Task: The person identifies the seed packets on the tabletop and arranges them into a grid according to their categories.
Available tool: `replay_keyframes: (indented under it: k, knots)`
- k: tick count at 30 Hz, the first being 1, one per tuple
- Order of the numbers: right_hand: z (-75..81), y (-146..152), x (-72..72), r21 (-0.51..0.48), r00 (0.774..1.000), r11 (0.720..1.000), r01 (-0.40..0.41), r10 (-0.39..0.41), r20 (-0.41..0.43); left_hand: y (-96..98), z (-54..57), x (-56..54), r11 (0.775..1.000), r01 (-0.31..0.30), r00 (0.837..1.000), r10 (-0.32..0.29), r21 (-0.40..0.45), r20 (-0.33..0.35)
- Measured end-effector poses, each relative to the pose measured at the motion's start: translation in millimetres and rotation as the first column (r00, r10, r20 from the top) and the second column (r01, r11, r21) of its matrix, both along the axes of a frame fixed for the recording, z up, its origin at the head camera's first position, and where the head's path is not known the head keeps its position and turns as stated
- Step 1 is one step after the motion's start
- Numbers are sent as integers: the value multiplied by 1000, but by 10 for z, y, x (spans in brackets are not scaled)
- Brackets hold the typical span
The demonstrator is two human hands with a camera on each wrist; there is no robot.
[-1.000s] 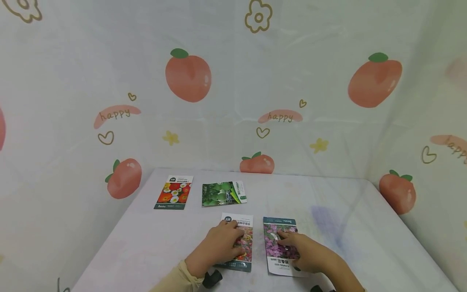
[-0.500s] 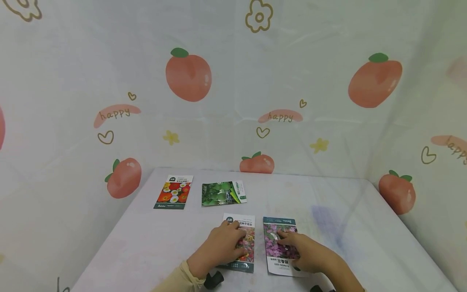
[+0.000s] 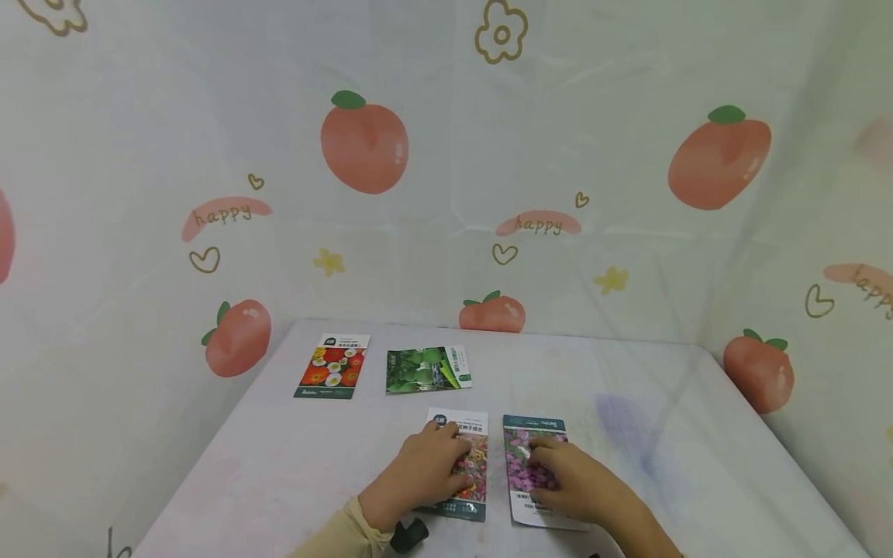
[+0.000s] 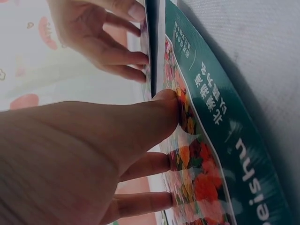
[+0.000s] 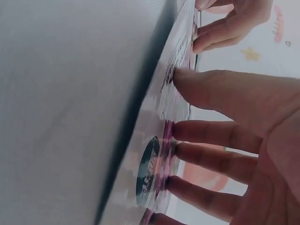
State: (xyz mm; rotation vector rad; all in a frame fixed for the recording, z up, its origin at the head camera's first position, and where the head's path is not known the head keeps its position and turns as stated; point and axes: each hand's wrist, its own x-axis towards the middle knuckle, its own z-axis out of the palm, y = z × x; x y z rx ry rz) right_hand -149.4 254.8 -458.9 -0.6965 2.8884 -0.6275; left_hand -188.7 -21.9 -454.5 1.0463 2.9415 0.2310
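Note:
Two seed packets lie flat near the front middle of the table. My left hand (image 3: 422, 469) rests its fingertips and thumb on a packet of mixed red and yellow flowers (image 3: 477, 457), covering its left part. In the left wrist view, that packet's green band (image 4: 220, 103) faces the camera. My right hand (image 3: 582, 482) touches a packet of purple-pink flowers (image 3: 517, 463), which lies upside down to the right. In the right wrist view the fingers (image 5: 215, 133) and thumb press on its face, extended and spread along it. Neither packet is lifted in the head view.
Farther back on the white table (image 3: 279, 465) lie two more seed packets. One shows orange, red and white flowers (image 3: 333, 368); the other, turned sideways, shows green round fruit (image 3: 422, 370). A white curtain with printed fruit (image 3: 366, 147) stands behind the table.
My left hand has slid the mixed-flower packet slightly right, then stopped. My right hand has shifted slightly left on the purple-pink packet, its thumb now on the lower part. The back packets stay put.

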Motion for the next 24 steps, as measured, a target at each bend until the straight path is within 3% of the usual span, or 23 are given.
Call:
replay_keyframes:
  k: [10,24]
  knots:
    - [5,-38,7,38,992,994,107,-109,62,-3,-23,-15,1000,-6,1000,6,4,2]
    - [97,-151,-5,91,978,982,163,-173,116,-20,16,9,1000,-7,1000,7,3,12]
